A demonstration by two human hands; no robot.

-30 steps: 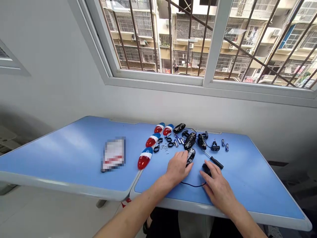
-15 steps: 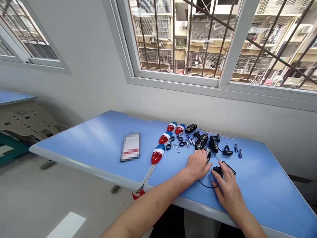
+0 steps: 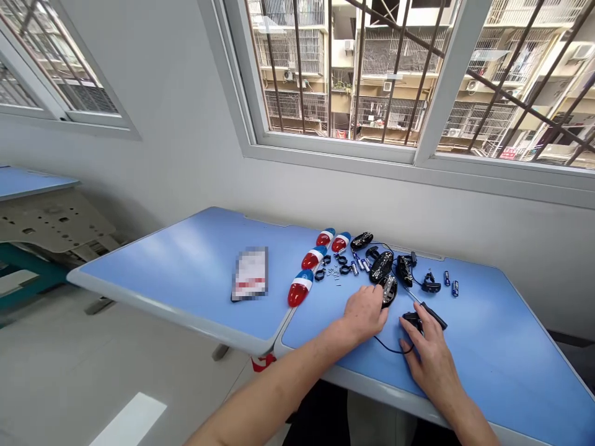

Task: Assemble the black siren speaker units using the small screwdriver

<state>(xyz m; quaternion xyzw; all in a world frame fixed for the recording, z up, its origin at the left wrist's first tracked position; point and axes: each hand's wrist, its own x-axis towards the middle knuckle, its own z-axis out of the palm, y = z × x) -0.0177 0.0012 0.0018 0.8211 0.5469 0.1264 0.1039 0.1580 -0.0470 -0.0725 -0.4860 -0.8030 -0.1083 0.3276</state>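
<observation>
My left hand (image 3: 365, 314) is closed at the near end of an open black oval housing (image 3: 389, 291); its fingertips are partly hidden. My right hand (image 3: 431, 347) has its fingers apart around a small black part (image 3: 411, 318) lying on the table, which they touch or nearly touch. A thin black cable (image 3: 388, 349) loops between the two hands. Just beyond the right fingers lies a black-handled screwdriver (image 3: 434, 314). Other black oval housings (image 3: 382, 266) and a black clamp part (image 3: 431, 285) sit farther back.
Red, white and blue oval covers (image 3: 300, 288) stand left of the parts on the blue table (image 3: 502, 347). Black ring clamps (image 3: 320, 274), small screws (image 3: 334, 272) and blue batteries (image 3: 455, 288) lie about. A blurred flat item (image 3: 251, 274) rests on the left table.
My left hand has shifted slightly left, its thumb drawn in toward the fingers, showing more of the open housing. My right hand stays almost in place. The whole view has moved slightly.
</observation>
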